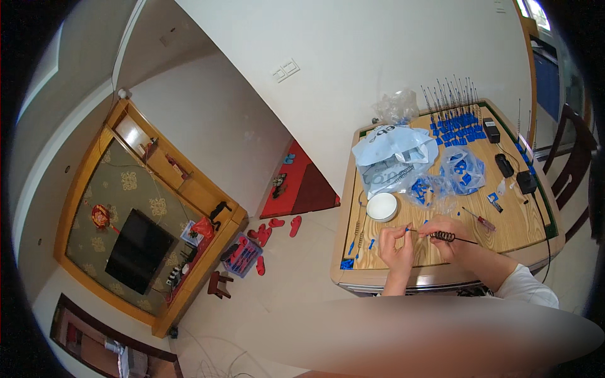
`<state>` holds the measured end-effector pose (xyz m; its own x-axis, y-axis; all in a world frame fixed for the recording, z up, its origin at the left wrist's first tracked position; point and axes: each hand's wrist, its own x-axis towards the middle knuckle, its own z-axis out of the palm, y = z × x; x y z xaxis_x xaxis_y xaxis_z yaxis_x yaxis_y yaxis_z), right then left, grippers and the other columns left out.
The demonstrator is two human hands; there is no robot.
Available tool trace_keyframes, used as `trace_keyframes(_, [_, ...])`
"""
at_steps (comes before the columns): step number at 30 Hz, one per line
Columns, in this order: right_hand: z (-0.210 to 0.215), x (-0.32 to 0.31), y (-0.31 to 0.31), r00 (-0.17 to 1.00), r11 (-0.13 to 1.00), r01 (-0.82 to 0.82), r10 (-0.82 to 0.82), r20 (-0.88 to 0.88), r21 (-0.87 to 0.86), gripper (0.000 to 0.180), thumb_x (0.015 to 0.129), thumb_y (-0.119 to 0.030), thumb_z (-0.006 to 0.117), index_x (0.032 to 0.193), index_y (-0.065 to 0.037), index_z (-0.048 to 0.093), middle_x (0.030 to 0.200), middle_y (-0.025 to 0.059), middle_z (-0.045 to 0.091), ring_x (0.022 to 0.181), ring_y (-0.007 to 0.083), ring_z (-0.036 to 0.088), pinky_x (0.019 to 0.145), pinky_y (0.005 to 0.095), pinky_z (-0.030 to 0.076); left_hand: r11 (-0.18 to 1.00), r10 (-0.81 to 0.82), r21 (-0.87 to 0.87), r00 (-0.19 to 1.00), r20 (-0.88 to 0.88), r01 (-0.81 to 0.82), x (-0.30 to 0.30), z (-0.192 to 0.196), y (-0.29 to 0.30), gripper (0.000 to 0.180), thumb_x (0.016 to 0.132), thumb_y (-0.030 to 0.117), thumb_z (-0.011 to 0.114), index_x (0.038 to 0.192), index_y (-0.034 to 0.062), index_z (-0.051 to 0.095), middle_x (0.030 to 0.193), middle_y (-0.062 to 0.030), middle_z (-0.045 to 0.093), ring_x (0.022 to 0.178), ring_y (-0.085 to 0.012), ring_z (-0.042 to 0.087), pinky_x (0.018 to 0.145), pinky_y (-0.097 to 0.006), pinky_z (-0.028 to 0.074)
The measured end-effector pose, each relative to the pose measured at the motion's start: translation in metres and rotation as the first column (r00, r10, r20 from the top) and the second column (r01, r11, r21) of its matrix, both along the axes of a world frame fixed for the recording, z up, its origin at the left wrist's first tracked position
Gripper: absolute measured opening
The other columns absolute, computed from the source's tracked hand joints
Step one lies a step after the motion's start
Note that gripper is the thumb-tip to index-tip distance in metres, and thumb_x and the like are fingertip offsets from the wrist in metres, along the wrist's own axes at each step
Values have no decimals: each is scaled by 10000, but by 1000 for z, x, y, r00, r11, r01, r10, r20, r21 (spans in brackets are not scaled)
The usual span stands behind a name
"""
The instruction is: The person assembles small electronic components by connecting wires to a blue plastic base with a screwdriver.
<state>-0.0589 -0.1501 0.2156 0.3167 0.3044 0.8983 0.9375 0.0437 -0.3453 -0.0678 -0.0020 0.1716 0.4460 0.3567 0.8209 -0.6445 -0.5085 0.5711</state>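
Near the table's front edge, my right hand (446, 236) is closed around a thin dark rod with a black coil spring (442, 236) on it. The rod's free end sticks out to the right. Just to its left, my left hand (397, 251) pinches a thin piece with a small blue tip (411, 229); I cannot tell whether it is part of the same coiled rod. A round white bowl (382, 207) stands beyond my left hand. Right of my right hand lies a screwdriver (484, 222) with a red handle. Loose coiled rods (360, 232) and small blue pieces lie at the left.
Several coiled rods (450, 101) stand upright in blue bases at the back. Light-blue plastic bags (394, 154) and a clear bag of blue pieces (463, 170) fill the middle. Black adapters (527, 183) with cables sit at the right, near a dark chair (575, 145).
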Motion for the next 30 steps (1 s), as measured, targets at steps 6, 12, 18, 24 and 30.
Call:
trace_keyframes(6, [-10, 3, 1, 999, 998, -46, 47, -13, 49, 261, 754, 25, 598, 1002, -28, 538, 903, 122, 629, 745, 266, 621, 649, 347, 498, 999, 20, 27, 1000, 7, -20, 0, 0, 1, 178, 660, -109, 669, 750, 18, 583, 763, -90, 598, 703, -214, 562, 650, -301, 455])
trace_keyframes(12, [-34, 2, 10, 992, 948, -119, 128, -9, 294, 97, 896, -105, 482, 961, -45, 521, 864, 116, 617, 763, 242, 593, 678, 346, 485, 995, 22, 96, 998, 53, -27, -1, 5, -2, 189, 659, -127, 666, 745, 14, 573, 767, -101, 589, 723, -224, 572, 661, -303, 458])
trace_keyframes(18, [-38, 2, 6, 996, 908, -39, 68, -56, 417, 179, 947, -190, 375, 939, -43, 477, 847, 119, 576, 725, 187, 532, 669, 316, 447, 987, -59, 148, 998, -8, 59, -7, 4, -11, 177, 657, -106, 674, 746, 16, 581, 765, -109, 591, 736, -240, 574, 677, -319, 462])
trace_keyframes(24, [-30, 7, 12, 984, 949, 117, -71, -164, 291, 156, 960, -185, 351, 943, -46, 419, 797, 107, 538, 652, 172, 501, 624, 313, 420, 996, -16, 89, 998, -58, 21, -2, -4, -15, 158, 679, -90, 683, 733, 6, 570, 750, -100, 578, 714, -219, 564, 662, -299, 454])
trace_keyframes(30, [-21, 14, 34, 900, 982, 82, 0, -437, 170, 147, 889, -17, 431, 1013, 41, 481, 842, 134, 561, 786, 234, 613, 698, 335, 496, 994, 6, -106, 986, -169, -24, 8, -21, -1, 139, 717, -78, 668, 727, 5, 556, 736, -86, 551, 681, -189, 529, 634, -272, 435])
